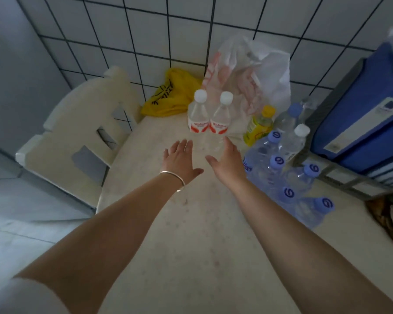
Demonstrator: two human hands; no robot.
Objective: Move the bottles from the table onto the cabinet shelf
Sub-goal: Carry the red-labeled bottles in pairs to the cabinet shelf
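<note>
Head view: both hands [203,160] spread flat, empty, near two bottles [210,120].

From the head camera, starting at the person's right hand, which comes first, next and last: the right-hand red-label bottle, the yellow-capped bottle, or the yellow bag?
Measured from the right hand:
1. Right red-label bottle, just beyond the fingertips.
2. Yellow-capped bottle, farther back on the right.
3. Yellow bag, farthest, back left by the tiled wall.

White-capped bottles [209,116] wear red-and-white labels; crumpled bag [170,94] yellow.
</note>
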